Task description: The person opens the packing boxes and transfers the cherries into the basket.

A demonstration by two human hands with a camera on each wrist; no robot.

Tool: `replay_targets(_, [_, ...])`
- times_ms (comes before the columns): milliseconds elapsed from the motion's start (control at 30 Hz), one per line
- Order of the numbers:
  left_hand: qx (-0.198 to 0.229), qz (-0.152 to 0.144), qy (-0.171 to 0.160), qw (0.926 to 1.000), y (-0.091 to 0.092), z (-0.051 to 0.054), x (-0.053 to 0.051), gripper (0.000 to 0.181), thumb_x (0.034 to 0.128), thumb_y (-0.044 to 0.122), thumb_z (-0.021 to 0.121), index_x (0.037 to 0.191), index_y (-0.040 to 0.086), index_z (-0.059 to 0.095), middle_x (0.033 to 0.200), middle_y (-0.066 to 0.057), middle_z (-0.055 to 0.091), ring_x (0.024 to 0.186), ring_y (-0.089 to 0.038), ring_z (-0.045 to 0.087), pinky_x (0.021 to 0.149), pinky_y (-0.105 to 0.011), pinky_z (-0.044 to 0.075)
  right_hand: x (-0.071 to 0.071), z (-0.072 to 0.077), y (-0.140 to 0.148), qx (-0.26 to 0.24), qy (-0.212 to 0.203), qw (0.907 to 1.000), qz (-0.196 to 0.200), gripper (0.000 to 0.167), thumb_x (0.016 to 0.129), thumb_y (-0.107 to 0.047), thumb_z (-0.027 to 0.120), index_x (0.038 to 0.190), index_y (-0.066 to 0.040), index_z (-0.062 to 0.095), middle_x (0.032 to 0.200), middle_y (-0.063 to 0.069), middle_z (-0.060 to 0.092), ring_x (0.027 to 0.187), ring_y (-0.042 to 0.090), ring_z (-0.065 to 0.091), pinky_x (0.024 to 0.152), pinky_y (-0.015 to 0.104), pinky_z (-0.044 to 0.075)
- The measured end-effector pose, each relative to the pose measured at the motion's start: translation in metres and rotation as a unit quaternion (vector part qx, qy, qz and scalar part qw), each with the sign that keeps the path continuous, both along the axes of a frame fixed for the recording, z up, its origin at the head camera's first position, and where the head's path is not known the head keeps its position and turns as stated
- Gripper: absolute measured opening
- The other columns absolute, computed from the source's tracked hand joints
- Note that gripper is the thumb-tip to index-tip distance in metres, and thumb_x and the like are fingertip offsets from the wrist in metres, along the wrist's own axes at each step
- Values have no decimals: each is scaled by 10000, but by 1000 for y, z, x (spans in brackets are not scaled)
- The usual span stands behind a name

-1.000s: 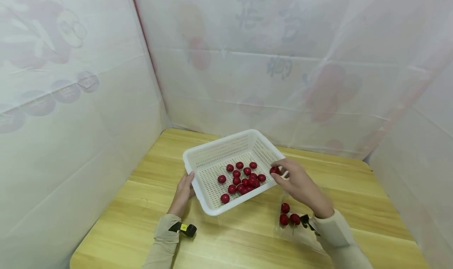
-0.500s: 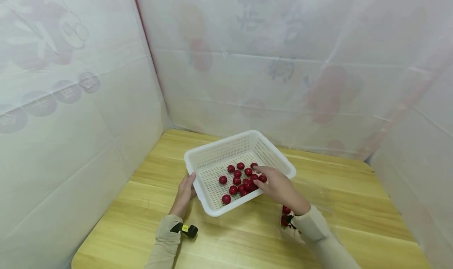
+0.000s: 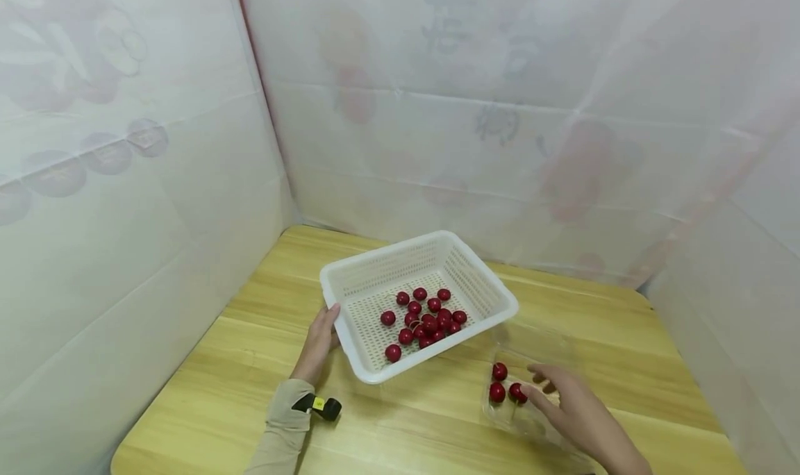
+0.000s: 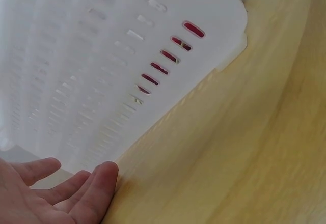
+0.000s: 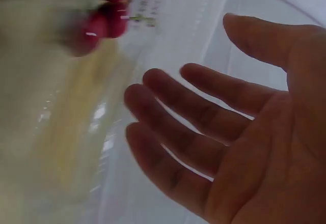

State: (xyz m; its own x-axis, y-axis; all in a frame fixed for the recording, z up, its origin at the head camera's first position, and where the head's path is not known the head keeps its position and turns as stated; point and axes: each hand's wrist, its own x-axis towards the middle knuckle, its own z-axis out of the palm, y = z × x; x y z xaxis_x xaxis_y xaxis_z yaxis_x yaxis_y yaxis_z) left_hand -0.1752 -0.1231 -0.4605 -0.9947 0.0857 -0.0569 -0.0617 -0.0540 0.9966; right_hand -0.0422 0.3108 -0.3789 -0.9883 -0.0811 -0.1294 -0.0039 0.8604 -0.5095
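Note:
My left hand holds the left rim of a white perforated basket, its thumb over the rim; in the left wrist view its fingers lie at the outer wall. Several dark red cherries with stems are gathered on the basket's floor. To the right of it lies a clear plastic box with three cherries at its left end. Above this box is my right hand, fingers spread and holding nothing, its thumb by the rightmost cherry. Whether they touch I cannot tell.
The wooden table has printed white sheets hanging round its back and sides. A clear lid-like flap extends behind the plastic box. A dark wrist camera sits on my left cuff.
My right hand carried a cherry leftward over the basket, released it among the others, and came back to the plastic box with nothing in it. The left hand stays on the rim.

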Motion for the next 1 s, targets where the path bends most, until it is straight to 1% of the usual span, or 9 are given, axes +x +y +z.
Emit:
replay_targets(100, [-31,-11,27,10000,-2,0,0,657,1101,542,361,1573,86,374,1436,-266,579,1262,-442,641,996,-424,614,14,-15,5,-29,-557,9980,-295,696,999,-561,605,1417,-7,568,1392,215,625,1132,339,664,818,512,618])
replay_targets(133, [-24,-17,31,10000,-2,-1,0,655,1102,540,360,1575,87,371,1439,-265,576,1268,-442,637,998,-425,614,18,-20,6,-46,-699,9970,-326,738,995,-584,594,1433,8,543,1422,243,595,1142,363,661,824,535,617])
replay_targets(267, [-23,-24,30,10000,-1,-1,0,646,1103,543,352,1587,115,361,1447,-257,571,1281,-435,626,998,-419,613,26,-37,4,-188,-902,9955,-214,831,981,-580,621,1476,66,456,1476,355,496,1152,447,653,855,613,605])
replay_targets(333, [-39,-9,27,10000,-1,0,0,643,1103,545,350,1590,126,361,1445,-255,572,1282,-430,625,992,-410,615,29,-42,1,-188,-792,9966,-98,853,974,-573,636,1481,85,441,1487,387,467,1190,507,625,909,654,580])
replay_targets(400, [-45,1,27,10000,-1,0,1,644,1103,545,348,1593,128,360,1447,-258,568,1284,-428,623,988,-399,616,29,-46,-4,-137,-677,9976,-51,885,964,-597,638,1496,79,430,1503,390,451,1264,551,568,969,676,550])
replay_targets(500, [-38,8,16,10000,-1,1,1,642,1104,545,348,1599,136,356,1454,-258,564,1289,-423,620,986,-387,616,28,-47,-10,-2,-556,9984,-38,961,940,-658,628,1523,71,401,1527,377,436,1358,578,481,1041,698,497])
replay_targets(633, [-12,20,15,10000,-1,1,0,635,1104,544,350,1602,151,353,1450,-254,569,1280,-422,627,977,-377,618,19,-45,-16,77,-561,9984,-20,1037,908,-711,628,1534,78,379,1538,363,434,1373,565,476,1045,702,492])
replay_targets(767, [38,-25,6,10000,-1,0,0,648,1102,542,359,1599,126,353,1448,-268,565,1273,-429,630,973,-375,620,12,-46,-20,-25,-653,9979,-28,1005,899,-709,640,1523,48,422,1532,345,453,1374,550,482,1059,705,482])
replay_targets(1000, [-3,-42,47,10000,-1,0,0,647,1101,543,357,1596,126,358,1440,-278,564,1258,-434,636,980,-396,618,11,-48,-23,-480,-632,9968,106,809,934,-622,662,1474,-35,522,1516,251,517,1377,486,515,1084,666,487])
